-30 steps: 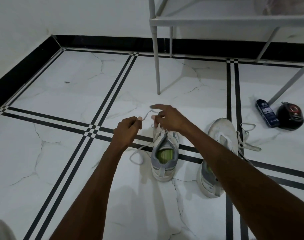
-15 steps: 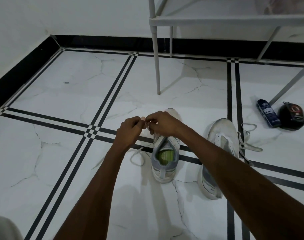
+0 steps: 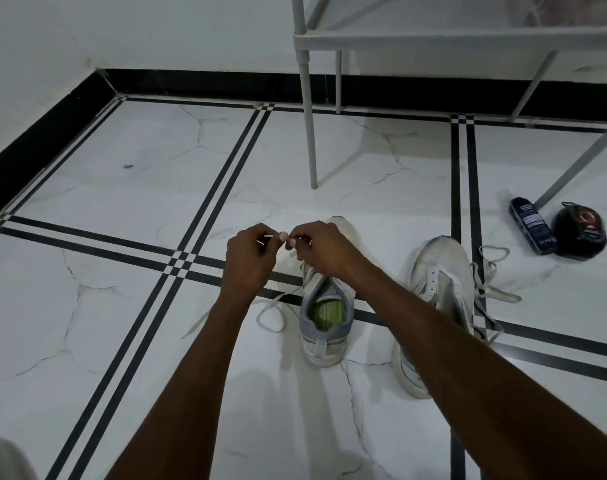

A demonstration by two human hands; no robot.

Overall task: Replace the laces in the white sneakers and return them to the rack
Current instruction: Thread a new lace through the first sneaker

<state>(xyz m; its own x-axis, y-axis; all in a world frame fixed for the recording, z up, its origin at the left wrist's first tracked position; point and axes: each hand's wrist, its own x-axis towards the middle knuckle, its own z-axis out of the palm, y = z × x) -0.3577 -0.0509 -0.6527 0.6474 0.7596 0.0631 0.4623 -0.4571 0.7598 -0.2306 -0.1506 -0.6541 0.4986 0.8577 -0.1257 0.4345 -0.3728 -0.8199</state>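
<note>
Head view: left hand (image 3: pixel 248 256) and right hand (image 3: pixel 321 247) meet fingertip to fingertip above the toe of the near sneaker (image 3: pixel 324 306), each pinching the lace (image 3: pixel 272 308) — its slack loops on the floor (image 3: pixel 122 289) left of that shoe. The second sneaker (image 3: pixel 433 289) lies to the right, laces loose, near a can (image 3: pixel 532 225) — both below the rack (image 3: pixel 433 38)

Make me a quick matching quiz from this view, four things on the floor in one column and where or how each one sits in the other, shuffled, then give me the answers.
Things:
1. near sneaker
2. far sneaker
3. blue can
4. black round case

Places:
A. lying against the rack leg
B. farthest right on the floor
C. under both hands, green insole showing
D. tipped on its side, laces spread loose

Pairs: 1-C, 2-D, 3-A, 4-B
</note>
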